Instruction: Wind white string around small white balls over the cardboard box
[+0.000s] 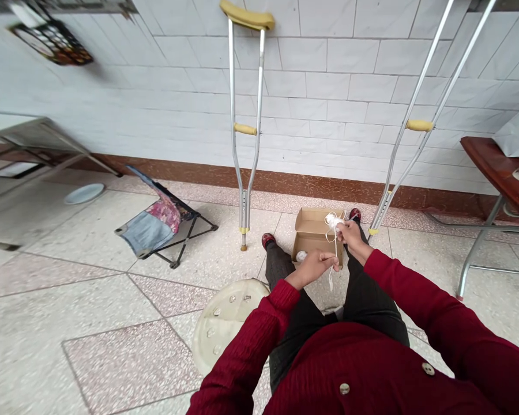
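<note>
1. My right hand (351,237) is nearly closed, its fingers and thumb pinching a loose bundle of white string (334,222) just above the far edge of the box. I seem to hold it high so the loops stay clear of the cardboard.
2. My left hand (311,268) is curled almost shut just below it, at the near side of the box. A strand of the string (331,280) runs down past my fingers, and it looks pinched there, though my fingers partly hide the grip.
3. Both hands work close together over my lap, which probably keeps the string taut and in my view.
4. An open cardboard box (313,233) sits on the floor between my feet, within easy reach. A small white ball (301,256), perhaps more string, lies in its near left corner.
5. My red sleeves (409,288) reach forward from either side, and my red shoes (268,240) sit on either side of the box, framing it.
6. Two aluminium crutches lean against the tiled wall, one (244,115) left of the box and one (415,124) to the right, both within reach of where I sit.
7. A folding stool (155,222) with a patchwork seat lies tipped over on the left, and a round, white perforated lid (225,323) lies near my left side.
</note>
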The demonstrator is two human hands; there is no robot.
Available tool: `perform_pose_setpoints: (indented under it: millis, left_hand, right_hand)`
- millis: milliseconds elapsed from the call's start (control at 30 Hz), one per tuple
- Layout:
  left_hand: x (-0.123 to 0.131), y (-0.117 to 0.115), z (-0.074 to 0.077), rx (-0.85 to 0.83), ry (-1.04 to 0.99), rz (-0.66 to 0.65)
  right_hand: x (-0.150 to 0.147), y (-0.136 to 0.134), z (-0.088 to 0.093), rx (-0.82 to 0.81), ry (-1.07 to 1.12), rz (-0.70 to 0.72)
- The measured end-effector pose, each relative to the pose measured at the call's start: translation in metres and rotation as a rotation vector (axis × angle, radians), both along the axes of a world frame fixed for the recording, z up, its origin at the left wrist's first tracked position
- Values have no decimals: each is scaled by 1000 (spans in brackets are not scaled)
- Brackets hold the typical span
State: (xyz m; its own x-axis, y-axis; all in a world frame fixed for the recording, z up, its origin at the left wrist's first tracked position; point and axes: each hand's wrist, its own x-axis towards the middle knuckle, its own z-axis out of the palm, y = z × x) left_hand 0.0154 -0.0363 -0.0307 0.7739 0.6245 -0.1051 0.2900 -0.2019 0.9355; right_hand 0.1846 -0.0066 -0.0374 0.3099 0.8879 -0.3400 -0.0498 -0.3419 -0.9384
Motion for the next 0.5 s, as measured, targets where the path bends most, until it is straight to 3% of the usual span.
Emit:
perform_pose_setpoints:
  millis: [133,200,267,400,500]
  left_hand:
    - [-7,-3,-25,28,29,52]
    - [-13,6,-37,91,83,115]
    - [-18,20,-40,190,135,167]
    - [-24,54,-12,462,173,234]
    - [-24,67,18,587,192,194]
  right_hand:
    - [5,0,27,5,167,29]
    - [7,-15,36,-35,322,180]
    - [5,-38,37,-95,435,359]
    - [-5,-80,13,-282,357,543]
    - [-9,-85,-11,-364,164,510]
